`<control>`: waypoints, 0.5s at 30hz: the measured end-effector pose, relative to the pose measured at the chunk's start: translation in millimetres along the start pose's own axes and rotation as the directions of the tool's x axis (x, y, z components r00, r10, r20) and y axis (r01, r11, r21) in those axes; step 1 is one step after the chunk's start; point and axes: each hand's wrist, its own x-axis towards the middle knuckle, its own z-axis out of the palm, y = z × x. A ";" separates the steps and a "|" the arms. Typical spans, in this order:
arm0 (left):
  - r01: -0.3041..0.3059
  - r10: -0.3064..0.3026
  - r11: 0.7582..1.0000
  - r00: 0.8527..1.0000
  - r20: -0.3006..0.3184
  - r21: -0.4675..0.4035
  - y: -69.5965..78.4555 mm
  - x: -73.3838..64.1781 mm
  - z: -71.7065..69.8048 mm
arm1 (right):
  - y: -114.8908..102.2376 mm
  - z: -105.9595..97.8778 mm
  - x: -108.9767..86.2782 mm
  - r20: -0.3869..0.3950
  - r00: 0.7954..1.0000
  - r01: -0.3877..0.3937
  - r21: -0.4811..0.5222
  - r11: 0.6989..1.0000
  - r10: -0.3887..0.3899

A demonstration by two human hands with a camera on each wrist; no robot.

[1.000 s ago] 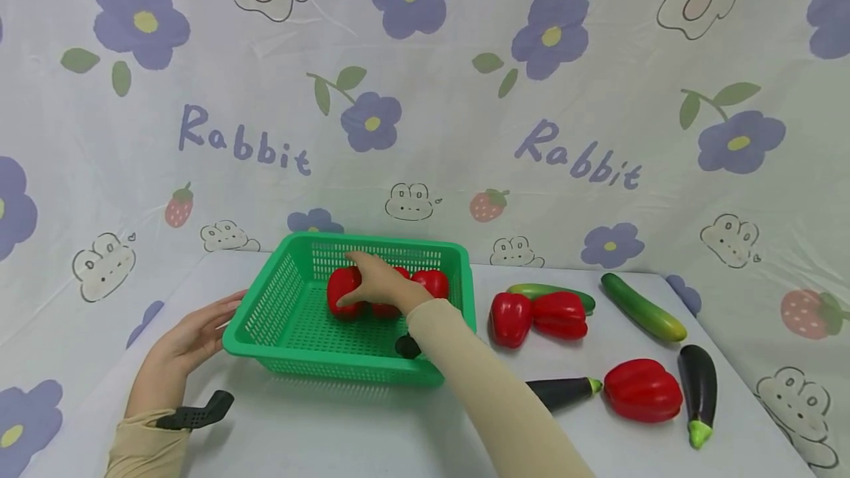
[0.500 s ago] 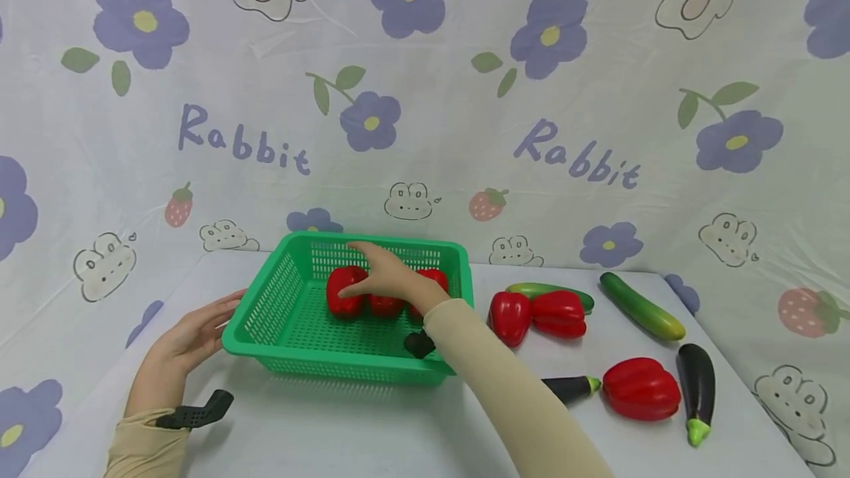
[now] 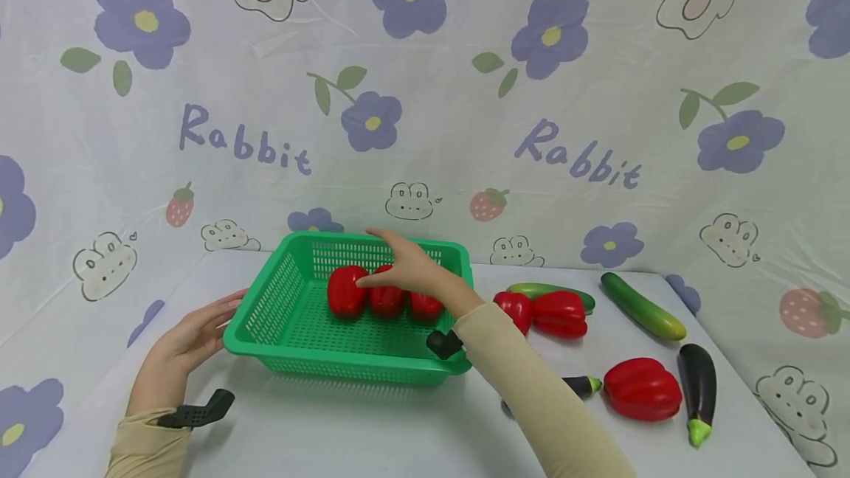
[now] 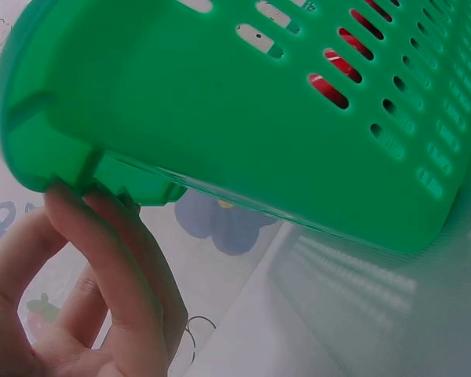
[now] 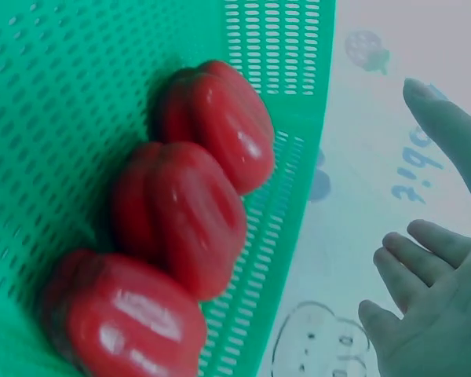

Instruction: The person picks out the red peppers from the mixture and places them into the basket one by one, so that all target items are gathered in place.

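A green plastic basket (image 3: 332, 369) stands on the white table with three red bell peppers in a row: the left one (image 3: 347, 292), the middle one (image 3: 387, 302) and the right one (image 3: 425, 307). At the basket's left end, my left hand (image 3: 195, 334) holds the rim with bent fingers; the left wrist view shows the fingertips (image 4: 63, 206) at the lip. My right hand (image 3: 421, 268) hovers over the peppers, thumb and fingers spread and nothing between them. In the right wrist view the right hand (image 5: 432, 275) stands apart from the peppers.
Right of the basket lie two more bell peppers (image 3: 560, 314) and a cucumber (image 3: 551, 293). Farther right are another cucumber (image 3: 643, 308), a single bell pepper (image 3: 642, 389) and an eggplant (image 3: 697, 389). The right sleeve partly covers a second eggplant (image 3: 581, 386). A printed cloth (image 3: 425, 94) hangs behind.
My right hand has come off the left pepper, moving right and up across the basket. The peppers in the basket stay put, and my left hand keeps its place at the rim.
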 end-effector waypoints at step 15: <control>0.000 0.000 1.000 1.000 0.009 -0.002 -1.3 0.8 -2.4 | 26.0 -30.8 -43.3 -0.123 0.992 -0.032 0.034 0.999 0.036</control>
